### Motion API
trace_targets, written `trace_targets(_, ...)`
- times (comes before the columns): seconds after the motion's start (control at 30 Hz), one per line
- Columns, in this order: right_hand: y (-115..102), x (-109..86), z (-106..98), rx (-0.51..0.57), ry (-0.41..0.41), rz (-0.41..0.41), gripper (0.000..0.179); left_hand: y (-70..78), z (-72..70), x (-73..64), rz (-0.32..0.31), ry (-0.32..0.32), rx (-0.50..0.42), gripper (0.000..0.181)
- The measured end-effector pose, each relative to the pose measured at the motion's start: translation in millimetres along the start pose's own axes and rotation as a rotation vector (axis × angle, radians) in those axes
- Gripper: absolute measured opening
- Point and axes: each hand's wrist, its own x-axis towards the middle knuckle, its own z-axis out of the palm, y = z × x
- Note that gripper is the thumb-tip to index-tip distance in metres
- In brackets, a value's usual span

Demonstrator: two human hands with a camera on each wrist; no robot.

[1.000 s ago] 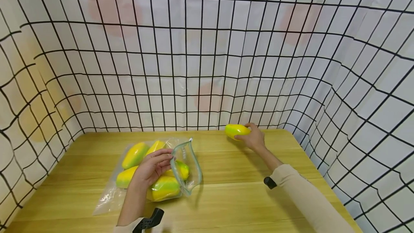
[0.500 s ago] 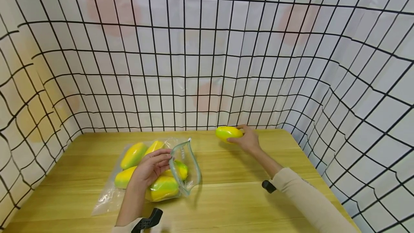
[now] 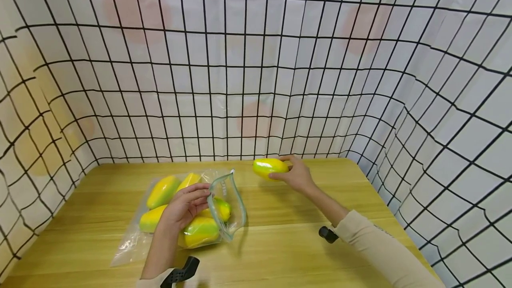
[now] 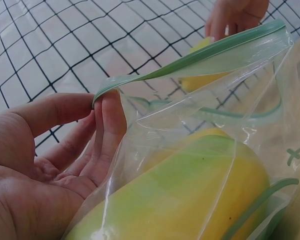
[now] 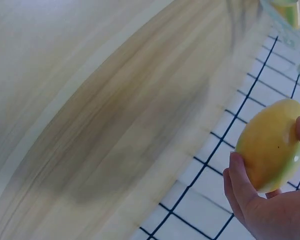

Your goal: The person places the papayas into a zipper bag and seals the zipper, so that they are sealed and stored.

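Note:
A clear zip bag with a green-edged mouth lies on the left of the table, several yellow-green mangoes inside it. My left hand pinches the bag's rim between thumb and fingers, and the mouth gapes toward the right. In the left wrist view the green zip strip runs from those fingertips, over a mango inside the plastic. My right hand grips one more mango by its right end, raised above the table to the right of the bag's mouth. The right wrist view shows fingers around this mango.
The wooden table ends at the back against a white wall covered by black grid netting. The netting also closes in the left and right sides. Each wrist wears a small black device.
My right hand has carried its mango leftward, closer to the bag's open mouth. The left hand keeps its pinch on the rim, and the view has shifted slightly.

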Motion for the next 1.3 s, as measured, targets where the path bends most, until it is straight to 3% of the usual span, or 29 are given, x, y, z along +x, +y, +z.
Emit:
trace_targets(0.63,-33.9,-28.4,19.6,0.080,-0.158,-0.007,0.066,0.7,-0.8,-0.6,0.013,-0.015,-0.008,0.023)
trace_targets(1.3,-39.6,-47.3,45.6,0.086,-0.264,-0.012,0.067,-0.2,0.2,-0.1,0.027,-0.027,0.001,0.022)
